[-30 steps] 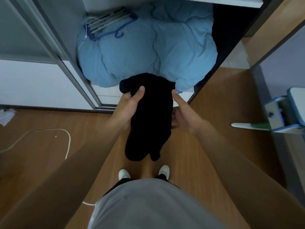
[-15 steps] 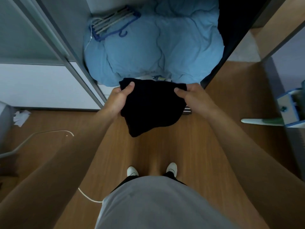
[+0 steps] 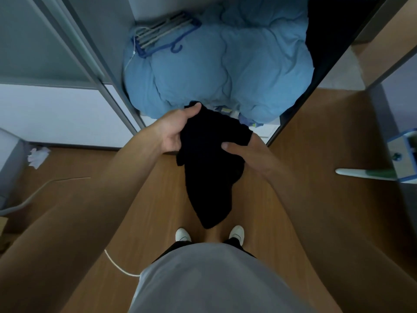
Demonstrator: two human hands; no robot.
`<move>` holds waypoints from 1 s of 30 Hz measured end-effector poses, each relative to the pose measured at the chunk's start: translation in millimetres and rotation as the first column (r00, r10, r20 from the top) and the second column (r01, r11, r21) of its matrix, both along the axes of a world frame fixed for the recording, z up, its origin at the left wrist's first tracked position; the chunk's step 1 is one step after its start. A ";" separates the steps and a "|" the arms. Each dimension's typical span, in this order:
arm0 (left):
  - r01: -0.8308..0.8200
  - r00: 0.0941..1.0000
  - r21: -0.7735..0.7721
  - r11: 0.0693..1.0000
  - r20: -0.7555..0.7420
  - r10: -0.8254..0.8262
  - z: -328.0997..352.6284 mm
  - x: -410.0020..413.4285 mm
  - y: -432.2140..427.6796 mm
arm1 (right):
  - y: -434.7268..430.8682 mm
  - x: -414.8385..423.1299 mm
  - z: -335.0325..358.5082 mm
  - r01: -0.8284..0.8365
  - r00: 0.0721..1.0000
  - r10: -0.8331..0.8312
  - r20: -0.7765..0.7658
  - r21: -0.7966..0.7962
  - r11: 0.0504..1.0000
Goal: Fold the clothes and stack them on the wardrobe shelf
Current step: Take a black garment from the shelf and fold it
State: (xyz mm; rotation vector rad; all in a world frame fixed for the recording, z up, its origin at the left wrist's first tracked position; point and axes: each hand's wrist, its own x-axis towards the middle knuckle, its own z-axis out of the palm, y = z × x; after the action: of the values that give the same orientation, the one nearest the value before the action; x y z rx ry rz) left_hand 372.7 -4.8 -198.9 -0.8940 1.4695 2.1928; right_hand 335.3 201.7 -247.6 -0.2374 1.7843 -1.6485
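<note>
A black garment [image 3: 212, 168] hangs in front of me above the wooden floor, its lower end dangling toward my white shoes. My left hand [image 3: 174, 129] grips its upper left edge, thumb on top. My right hand [image 3: 246, 152] holds the right side, thumb pressed onto the cloth and fingers hidden beneath it. Just beyond the garment is the open wardrobe [image 3: 108, 96], whose lower space is filled by a bulky light-blue duvet [image 3: 216, 71].
Blue and grey hangers [image 3: 162, 35] lie on the duvet's far left. A sliding door frame stands at left. A white cable [image 3: 117, 263] runs over the floor at left, crumpled paper [image 3: 37, 155] lies by the wall, and a blue-white object [image 3: 404, 154] sticks out at right.
The garment, held spread wide between both hands half a second ago, now hangs long and narrow. My right hand has moved lower and inward on the cloth.
</note>
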 end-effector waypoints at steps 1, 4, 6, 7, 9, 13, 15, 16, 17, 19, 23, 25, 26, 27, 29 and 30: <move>0.002 1.000 0.003 1.000 0.019 -0.002 -0.9 1.6 -3.0 | -4.2 0.0 1.5 0.028 0.999 -0.027 -0.041 0.009 1.000; 0.002 0.997 0.094 0.996 -0.076 0.005 -5.1 8.2 -15.1 | -12.0 0.4 8.2 0.131 0.991 -0.131 0.003 -0.022 0.991; 0.041 0.977 0.221 0.974 -0.215 0.008 -11.6 18.0 -21.8 | -15.8 0.6 14.7 0.218 0.970 -0.209 0.124 -0.064 0.974; 0.084 0.968 0.251 0.964 -0.252 -0.018 -18.2 24.5 -22.0 | -17.0 0.5 18.0 0.264 0.952 -0.249 0.178 -0.069 0.962; 0.159 0.964 0.171 0.972 -0.239 -0.115 -34.1 36.0 -16.7 | -20.0 -0.3 24.3 0.319 0.921 -0.296 0.252 -0.054 0.946; 0.056 0.973 -0.128 0.990 -0.217 -0.083 -45.2 37.8 -5.7 | -23.3 -10.0 41.7 0.311 0.905 -0.308 0.293 0.037 0.950; 0.035 0.965 -0.196 0.980 -0.247 -0.083 -39.6 32.5 -5.6 | -15.8 -25.7 51.5 0.374 0.885 -0.354 0.303 -0.012 0.927; 0.036 0.961 -0.198 0.980 -0.261 -0.088 -35.6 29.9 -5.0 | -8.7 -32.6 54.3 0.414 0.870 -0.372 0.325 -0.068 0.908; 0.031 0.959 -0.170 0.985 -0.272 -0.077 -32.0 27.6 -4.5 | -1.8 -36.1 55.1 0.424 0.866 -0.361 0.346 -0.126 0.897; 0.007 0.961 -0.074 0.997 -0.274 -0.027 -26.1 23.1 0.1 | 11.2 -28.4 48.8 0.311 0.910 -0.253 0.328 -0.139 0.940; -0.030 0.990 -0.064 0.998 -0.140 0.021 -18.1 14.0 5.1 | 6.2 4.7 18.0 0.046 0.977 -0.037 0.211 -0.036 0.998; 0.011 0.998 -0.073 0.997 -0.067 -0.016 -16.4 12.8 2.9 | -2.0 9.4 14.1 0.118 0.980 -0.109 0.168 -0.043 0.992; 0.028 0.997 -0.044 0.999 -0.065 -0.031 -18.7 14.7 0.2 | -5.3 9.4 14.7 0.153 0.977 -0.143 0.158 -0.050 0.987; 0.043 0.995 -0.003 0.999 -0.087 -0.043 -22.3 18.0 -4.2 | -7.8 8.3 14.5 0.185 0.971 -0.173 0.162 -0.063 0.981; 0.084 0.986 0.062 0.995 -0.148 -0.074 -31.3 27.4 -12.2 | -11.0 5.3 15.5 0.267 0.946 -0.244 0.214 -0.081 0.960; 0.095 0.982 0.072 0.993 -0.170 -0.082 -36.4 32.4 -13.9 | -11.9 3.7 16.3 0.295 0.932 -0.271 0.242 -0.070 0.953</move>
State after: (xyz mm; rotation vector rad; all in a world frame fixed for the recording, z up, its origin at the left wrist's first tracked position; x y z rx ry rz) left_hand 405.1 -18.7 -235.3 -0.6201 1.4538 2.2887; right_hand 339.0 189.8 -231.3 0.1697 1.6139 -1.8890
